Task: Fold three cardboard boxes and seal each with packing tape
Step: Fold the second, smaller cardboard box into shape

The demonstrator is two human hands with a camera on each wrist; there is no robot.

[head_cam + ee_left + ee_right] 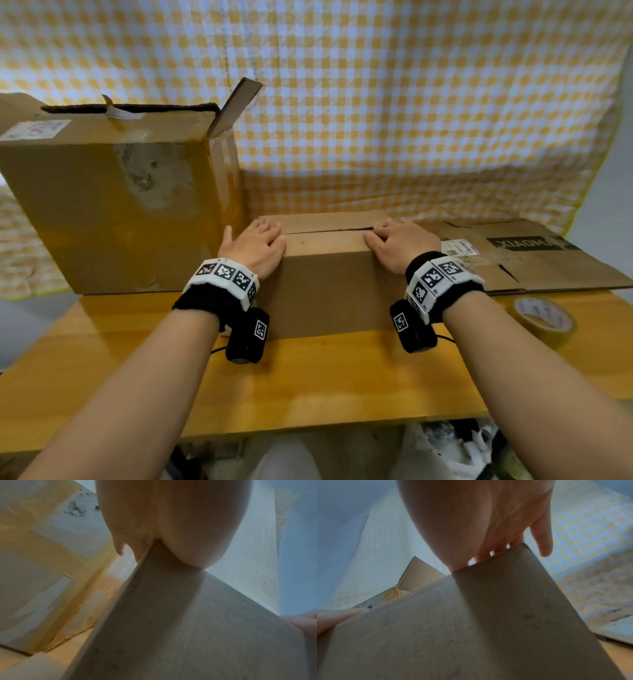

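While both palms press down on it, the small plain brown cardboard box (329, 274) sits on the yellow wooden table (308, 377) in the head view, its two top flaps closed with a thin dark seam between them. On the box's left end lies the left hand (255, 245), fingers straight and flat on the lid, gripping nothing; on its right end the right hand (399, 245) lies likewise, fingers stretched along the seam. Left of this box stands a tall worn brown carton (113, 205) with one flap raised. Right of the box lies a flattened brown cardboard sheet (534, 260) with black print, and nearer than that a roll of clear packing tape (544, 317) rests on the table.

From the left wrist, the left hand (171, 520) rests on the box's (171, 628) top corner, with the tall carton (42, 561) just beside.

From the right wrist, the right hand (488, 520) lies with straight fingers (542, 540) over the box's (471, 628) top edge.
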